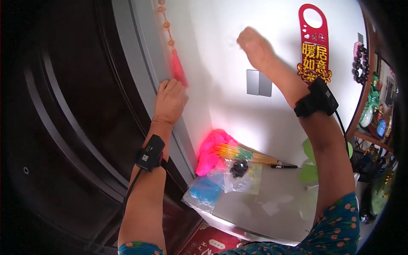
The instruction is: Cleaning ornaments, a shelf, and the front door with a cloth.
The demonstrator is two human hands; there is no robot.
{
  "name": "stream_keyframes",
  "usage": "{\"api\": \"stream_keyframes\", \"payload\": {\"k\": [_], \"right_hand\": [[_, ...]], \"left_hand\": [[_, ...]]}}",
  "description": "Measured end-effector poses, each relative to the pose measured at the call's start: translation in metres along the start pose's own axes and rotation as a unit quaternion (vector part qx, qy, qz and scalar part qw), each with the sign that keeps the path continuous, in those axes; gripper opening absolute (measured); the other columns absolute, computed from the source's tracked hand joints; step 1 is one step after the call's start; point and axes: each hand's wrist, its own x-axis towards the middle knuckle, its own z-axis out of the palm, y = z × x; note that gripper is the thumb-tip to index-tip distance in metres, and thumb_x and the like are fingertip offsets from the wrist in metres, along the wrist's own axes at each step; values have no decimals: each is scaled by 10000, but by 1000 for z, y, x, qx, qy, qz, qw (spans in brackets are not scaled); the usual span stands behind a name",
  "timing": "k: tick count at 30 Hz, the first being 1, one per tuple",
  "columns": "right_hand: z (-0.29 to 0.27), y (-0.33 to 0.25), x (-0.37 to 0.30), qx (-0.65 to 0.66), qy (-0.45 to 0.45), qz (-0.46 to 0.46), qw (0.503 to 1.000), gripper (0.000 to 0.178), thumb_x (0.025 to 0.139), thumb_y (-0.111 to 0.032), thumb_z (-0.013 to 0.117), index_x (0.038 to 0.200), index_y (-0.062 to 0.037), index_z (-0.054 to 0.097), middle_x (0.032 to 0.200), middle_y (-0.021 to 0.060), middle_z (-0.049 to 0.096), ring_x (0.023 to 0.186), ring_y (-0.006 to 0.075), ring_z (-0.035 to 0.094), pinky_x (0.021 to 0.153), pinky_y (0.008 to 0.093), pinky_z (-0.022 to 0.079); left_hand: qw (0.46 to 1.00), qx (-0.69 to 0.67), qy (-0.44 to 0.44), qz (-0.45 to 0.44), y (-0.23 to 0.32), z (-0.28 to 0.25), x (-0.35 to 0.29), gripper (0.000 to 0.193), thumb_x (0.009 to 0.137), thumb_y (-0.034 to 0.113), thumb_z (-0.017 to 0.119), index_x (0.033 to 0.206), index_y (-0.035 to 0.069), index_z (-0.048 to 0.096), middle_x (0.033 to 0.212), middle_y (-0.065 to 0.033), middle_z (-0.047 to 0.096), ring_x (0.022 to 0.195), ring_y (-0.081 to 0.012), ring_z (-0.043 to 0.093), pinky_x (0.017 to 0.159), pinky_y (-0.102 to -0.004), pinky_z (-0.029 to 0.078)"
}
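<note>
A string of orange beads [166,24] ends in a pink-red tassel [178,66] beside the grey door frame. At the tassel's lower end is my left hand [171,101], its fingers curled; whether they grip the tassel strands is hidden. Higher up, against the white wall [221,68], my right hand [256,47] is closed, fingertips bent inward. What it holds, if anything, does not show. A small pale, see-through bump [232,41] on the wall lies just left of it. The grey switch plate [259,83] sits below that hand.
A dark door [72,127] fills the left. A red-and-gold hanging ornament [313,46] and dark beads [360,63] hang at right. On the white cabinet top [276,199] lie bright pink fabric [212,148], plastic bags [206,191] and a yellow-green fan-like bundle [242,154]. Crowded shelves [374,140] stand far right.
</note>
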Motion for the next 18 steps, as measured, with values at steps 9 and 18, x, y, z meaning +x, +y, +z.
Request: {"api": "stream_keyframes", "payload": {"k": [9,18], "right_hand": [[75,-37,64,91,199,133,967,116,764,-50,549,827,-38,646,826,153,612,845,335,568,773,437,458],[136,-91,60,129,73,260,954,161,774,-95,544,820,11,656,815,232,618,830,379,603,754,445,484]], "left_hand": [[1000,19,-20,-6,1,4,-4,149,631,60,654,664,69,509,760,-53,521,875,-225,537,826,-390,395],[999,24,23,22,-7,21,-2,136,631,102,654,659,85,521,714,-32,517,829,-206,550,813,-371,401]]}}
